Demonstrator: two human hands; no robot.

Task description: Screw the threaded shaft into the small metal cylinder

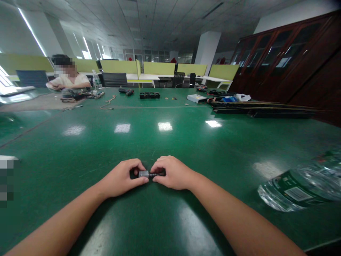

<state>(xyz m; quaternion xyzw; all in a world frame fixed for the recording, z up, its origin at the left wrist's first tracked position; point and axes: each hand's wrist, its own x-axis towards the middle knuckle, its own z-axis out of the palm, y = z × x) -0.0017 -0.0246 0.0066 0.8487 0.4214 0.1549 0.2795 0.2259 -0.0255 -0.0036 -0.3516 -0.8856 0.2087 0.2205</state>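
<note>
Close in front of me, my left hand (pixel 119 179) pinches a short silver-grey cylinder (pixel 144 174) between thumb and fingers. A thin dark shaft (pixel 152 175) with a ribbed or threaded look sticks out of the cylinder toward the right. The thumb and fingers of my right hand (pixel 174 173) close around the shaft's far end. The whole piece lies level, low over the green tabletop (pixel 149 142); I cannot tell whether it touches the surface. Fingers partly hide both ends of it.
Clear plastic bottles (pixel 295 190) lie at the right. Along the far side are a power drill (pixel 126 91), a black block (pixel 149 95), a white box (pixel 196 98) and long black bars (pixel 255 109). Another person (pixel 68 76) sits at the far left. Something pixelated stands at the left edge.
</note>
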